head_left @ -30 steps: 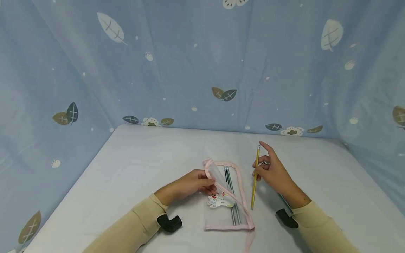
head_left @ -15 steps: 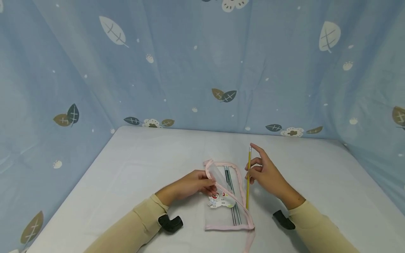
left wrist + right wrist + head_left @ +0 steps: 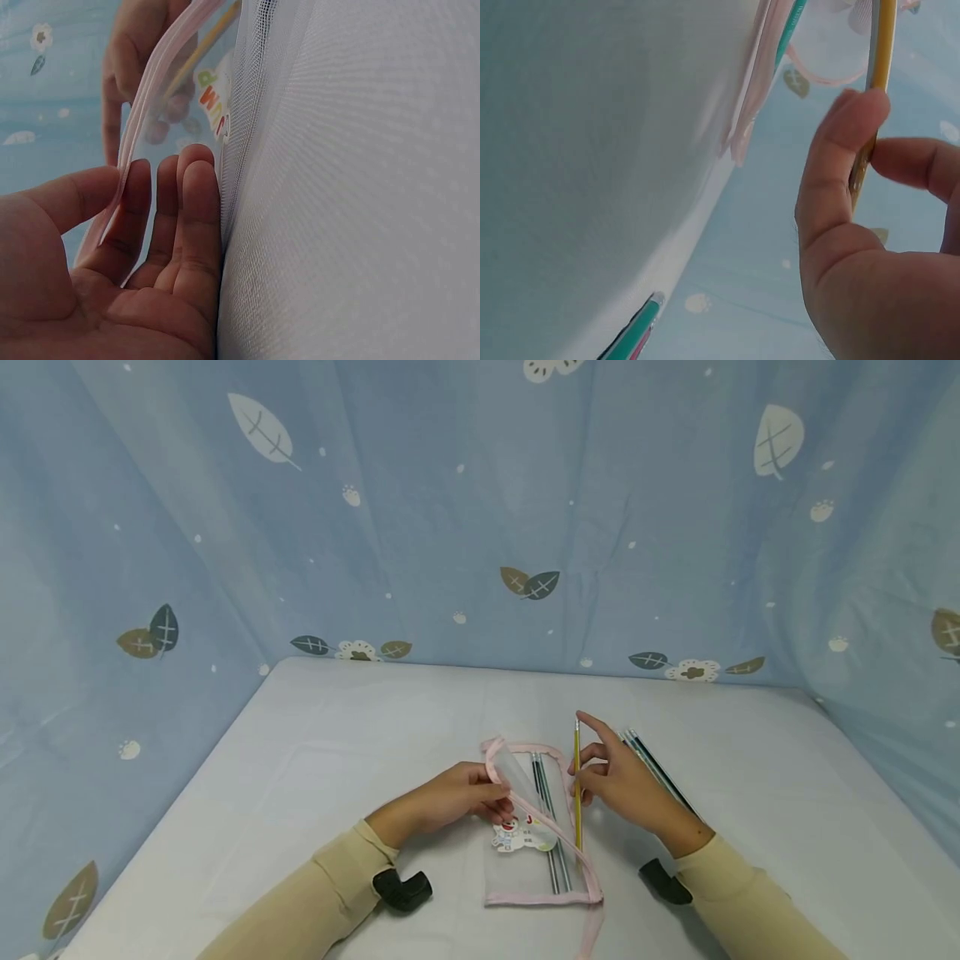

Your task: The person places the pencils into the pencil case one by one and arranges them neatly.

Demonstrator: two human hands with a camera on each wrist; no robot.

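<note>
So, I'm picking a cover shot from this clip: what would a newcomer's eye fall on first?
Probably the yellow pencil, pinched in the right hand near the right edge of a see-through, pink-trimmed pouch. Next, the pouch itself, its edge lifted by the left hand. Behind everything hangs the blue leaf-print cloth.

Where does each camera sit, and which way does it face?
Head: on the head, facing forward and down at the pouch and table; left hand, right hand and sleeves show.
Left wrist: on that wrist, facing the left hand and pouch; the right hand shows beyond.
Right wrist: on that wrist, facing the right hand and yellow pencil.
Both wrist views share pouch, yellow pencil, right hand.
</note>
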